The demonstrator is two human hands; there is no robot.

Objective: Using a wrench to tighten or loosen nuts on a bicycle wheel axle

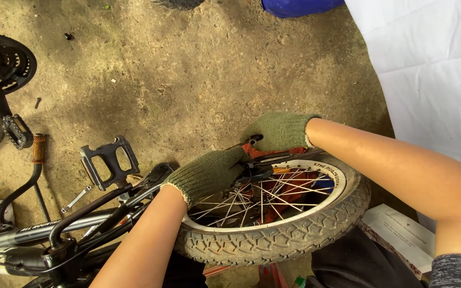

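- Bicycle wheel (273,234) — small, knobby grey tyre, white sidewall, silver spokes; lies low in the frame centre, close to the person's body, tilted with its hub side up, over a dirt floor (188,80).
- Left hand (209,173), in an olive knit glove, rests over the hub area, fingers curled shut around a dark tool or part there; exactly what it grips is hidden by the glove.
- Right hand (278,130), same kind of glove, sits just beyond the far rim, closed on a dark slim tool (252,140) whose end shows beside the glove.
- Both hands are near each other, on either side of the axle; a red part (252,152) shows between them.
- Left of the wheel: a dark bicycle frame (54,229) on its side, with a black pedal (109,160) sticking up.
- A small silver wrench (76,198) lies on the floor just beside that pedal.
- Far left: another bicycle's chainring (4,61) and pedal (17,130).
- Right side: a white sheet (433,64); a white carton (401,234) lies by the right forearm.
- Top edge: a blue container (300,6), partly cut off.
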